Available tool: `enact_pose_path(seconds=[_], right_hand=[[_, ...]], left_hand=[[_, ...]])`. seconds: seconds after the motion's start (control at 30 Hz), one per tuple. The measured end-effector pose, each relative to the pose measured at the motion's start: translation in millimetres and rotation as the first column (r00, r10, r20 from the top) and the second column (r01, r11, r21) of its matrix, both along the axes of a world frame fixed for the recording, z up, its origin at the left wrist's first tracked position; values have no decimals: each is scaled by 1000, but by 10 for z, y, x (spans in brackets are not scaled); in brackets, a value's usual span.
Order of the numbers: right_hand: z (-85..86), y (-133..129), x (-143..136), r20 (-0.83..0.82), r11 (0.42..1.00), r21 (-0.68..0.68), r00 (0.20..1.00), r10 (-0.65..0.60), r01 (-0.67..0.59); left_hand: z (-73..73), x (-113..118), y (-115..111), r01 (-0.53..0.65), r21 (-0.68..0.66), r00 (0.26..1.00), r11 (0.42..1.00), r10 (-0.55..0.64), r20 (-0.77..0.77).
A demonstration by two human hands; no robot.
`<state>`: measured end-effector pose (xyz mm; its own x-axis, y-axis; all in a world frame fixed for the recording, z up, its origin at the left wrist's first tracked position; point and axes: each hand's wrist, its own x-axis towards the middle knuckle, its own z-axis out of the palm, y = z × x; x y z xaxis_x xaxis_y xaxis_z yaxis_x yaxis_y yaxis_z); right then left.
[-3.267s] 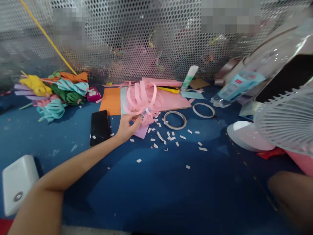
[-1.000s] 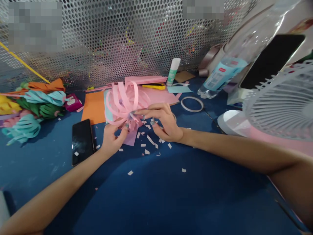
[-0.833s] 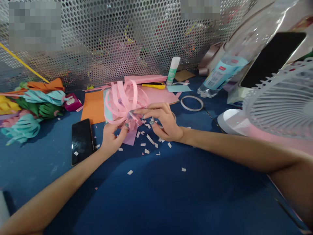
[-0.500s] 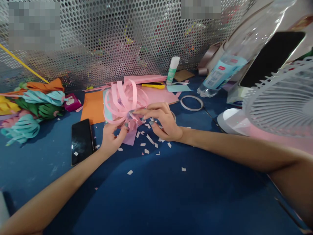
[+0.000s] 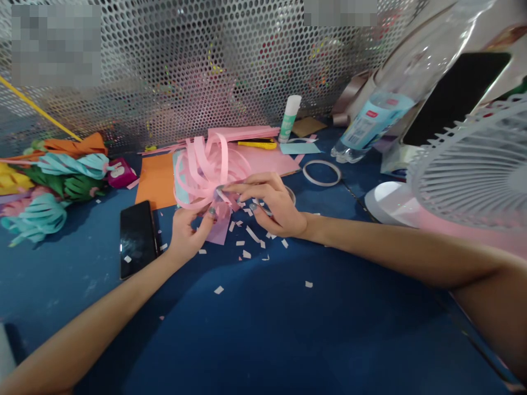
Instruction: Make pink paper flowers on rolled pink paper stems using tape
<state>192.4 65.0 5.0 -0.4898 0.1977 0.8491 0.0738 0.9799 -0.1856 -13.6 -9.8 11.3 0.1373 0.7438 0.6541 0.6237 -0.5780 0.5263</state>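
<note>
left of centre, your left hand [image 5: 188, 235] pinches the pink paper loops [image 5: 224, 159]; your right hand [image 5: 279, 207], unclenched, touches their middle.

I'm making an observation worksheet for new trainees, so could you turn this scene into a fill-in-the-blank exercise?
1. The left hand pinches the base of the looped paper, which is coloured ____.
2. The right hand reaches in from the ____ side of the picture.
3. The cutter beyond the hands has a handle coloured ____.
4. The upright tube has a cap coloured ____.

Missing words: pink; right; yellow; white.
</note>
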Motion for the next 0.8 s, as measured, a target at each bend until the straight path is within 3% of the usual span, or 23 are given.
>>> enact_pose_path(seconds=[0.5,0.8], right_hand=[[13,-1,-3,-31,982,-79,985,172,-173],[-61,-43,-16,-123,901,-282,944,305,-328]], left_hand=[[-34,-1,-6,-46,14,999,999,46,-6],[-38,-5,-1,-97,-16,995,995,97,-37]])
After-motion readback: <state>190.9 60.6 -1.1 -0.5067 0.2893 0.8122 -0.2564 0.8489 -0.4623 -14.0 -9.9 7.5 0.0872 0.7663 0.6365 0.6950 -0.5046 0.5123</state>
